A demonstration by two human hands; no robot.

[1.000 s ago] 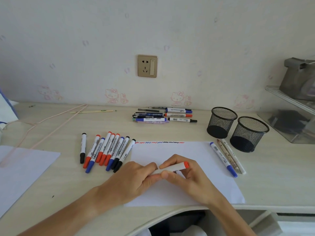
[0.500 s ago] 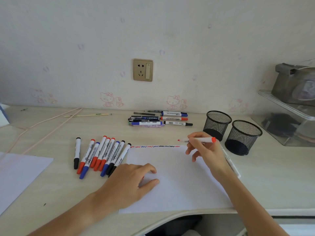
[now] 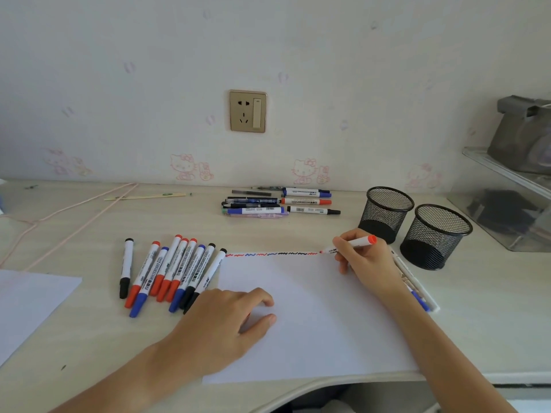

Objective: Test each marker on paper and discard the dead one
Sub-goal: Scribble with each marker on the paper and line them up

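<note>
A white sheet of paper (image 3: 313, 308) lies in front of me with a row of red, blue and black squiggles (image 3: 271, 254) along its far edge. My right hand (image 3: 366, 260) grips an uncapped red marker (image 3: 357, 242), its tip touching the paper at the right end of that row. My left hand (image 3: 226, 323) rests on the sheet's near left part, fingers curled under; a sliver of red, the cap, shows beneath them. Several capped markers (image 3: 176, 269) lie side by side left of the sheet. More markers (image 3: 417, 290) lie along its right edge, partly under my right forearm.
Two black mesh cups (image 3: 386, 216) (image 3: 435, 236) stand at the right, just beyond my right hand. A pile of pens and markers (image 3: 277, 202) lies by the wall. Another white sheet (image 3: 26, 302) is at the left, a clear shelf (image 3: 512, 204) at the far right.
My hands pulled apart at the sheet's near middle. The right hand carried the red marker to the far edge and set its tip down; the left hand stayed on the paper.
</note>
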